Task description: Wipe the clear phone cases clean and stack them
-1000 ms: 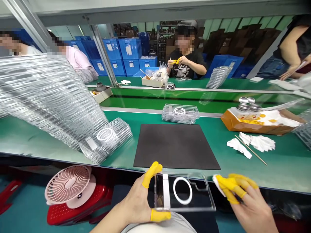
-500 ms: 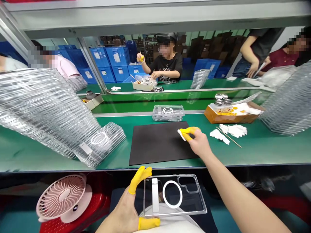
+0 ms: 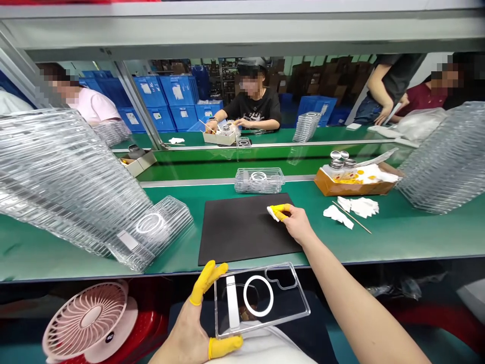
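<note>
My right hand [image 3: 294,223] has swung out onto the black mat [image 3: 235,230], fingers closed on a white wipe [image 3: 272,212] (cloth, I think). My left hand [image 3: 191,326] clamps the clear phone case [image 3: 282,296] just below the mat's near edge.

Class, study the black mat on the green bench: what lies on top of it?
Only the right hand, pinching a white wipe, at the far right of the black mat. The surface beneath hand and wipe is hidden.

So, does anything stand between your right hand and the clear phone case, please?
Nothing visible: only black mat and the table edge lie between the right hand, pinching a white wipe, and the clear phone case in the left hand.
</note>
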A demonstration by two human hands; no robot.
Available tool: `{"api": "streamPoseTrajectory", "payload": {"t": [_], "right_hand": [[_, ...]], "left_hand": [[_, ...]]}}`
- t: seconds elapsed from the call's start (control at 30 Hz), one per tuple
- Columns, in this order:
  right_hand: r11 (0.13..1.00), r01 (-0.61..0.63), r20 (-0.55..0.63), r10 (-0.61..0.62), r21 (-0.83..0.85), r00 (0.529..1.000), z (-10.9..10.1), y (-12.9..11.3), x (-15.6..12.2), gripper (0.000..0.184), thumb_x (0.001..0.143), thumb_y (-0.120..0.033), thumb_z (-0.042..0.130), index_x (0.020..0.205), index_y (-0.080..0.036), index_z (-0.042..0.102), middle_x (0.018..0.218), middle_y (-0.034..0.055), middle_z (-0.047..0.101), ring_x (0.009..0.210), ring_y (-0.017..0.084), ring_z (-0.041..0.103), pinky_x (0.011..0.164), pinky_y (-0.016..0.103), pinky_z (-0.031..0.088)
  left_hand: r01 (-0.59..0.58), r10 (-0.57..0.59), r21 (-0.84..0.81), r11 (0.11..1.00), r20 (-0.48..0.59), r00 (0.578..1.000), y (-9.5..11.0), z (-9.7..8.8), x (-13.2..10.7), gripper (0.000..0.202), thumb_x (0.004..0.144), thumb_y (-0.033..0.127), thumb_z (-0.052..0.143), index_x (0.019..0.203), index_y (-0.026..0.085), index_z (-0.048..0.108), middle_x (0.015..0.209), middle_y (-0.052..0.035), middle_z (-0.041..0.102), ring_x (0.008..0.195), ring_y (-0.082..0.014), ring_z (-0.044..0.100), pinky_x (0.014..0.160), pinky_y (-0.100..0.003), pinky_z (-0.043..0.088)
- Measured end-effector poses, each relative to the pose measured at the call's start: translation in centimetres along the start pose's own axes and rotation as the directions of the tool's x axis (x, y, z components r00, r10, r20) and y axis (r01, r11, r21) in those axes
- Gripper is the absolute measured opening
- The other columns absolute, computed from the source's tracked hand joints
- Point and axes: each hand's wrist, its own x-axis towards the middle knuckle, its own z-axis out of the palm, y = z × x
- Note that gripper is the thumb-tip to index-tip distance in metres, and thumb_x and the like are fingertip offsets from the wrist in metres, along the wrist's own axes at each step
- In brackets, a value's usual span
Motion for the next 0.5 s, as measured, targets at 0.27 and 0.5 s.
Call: {"api": "streamPoseTrajectory", "payload": {"t": [0.27,0.5], "right_hand": [[0.961,-0.028,-0.029,0.037,0.276,0.999,-0.2,0.0,0.1,0.021,0.089,-0.034,0.065,0.095,-0.013,0.065,0.096,0.0035,0.067,0.088,0.017,0.064,0.085,0.039,0.052],[0.831,-0.022,-0.101,0.094,0.555,0.99,-1.1,-0.4,0.6,0.034,0.068,-0.04,0.081,0.088,-0.017,0.068,0.087,0.0035,0.07,0.082,0.018,0.065,0.081,0.039,0.053]], "left_hand": [[-0.148,0.141,0.196,0.969,0.05,0.989,1.3,-0.5,1.4,0.111,0.068,0.052,0.082,0.153,0.031,0.013,0.141,-0.017,0.051,0.129,-0.0379,0.05,0.105,-0.059,0.041],[-0.255,0.251,0.278,0.926,0.05,0.967,1.6,-0.6,2.8,0.103,0.068,0.054,0.08,0.151,0.029,0.025,0.141,-0.0152,0.051,0.128,-0.035,0.052,0.103,-0.048,0.047]]}}
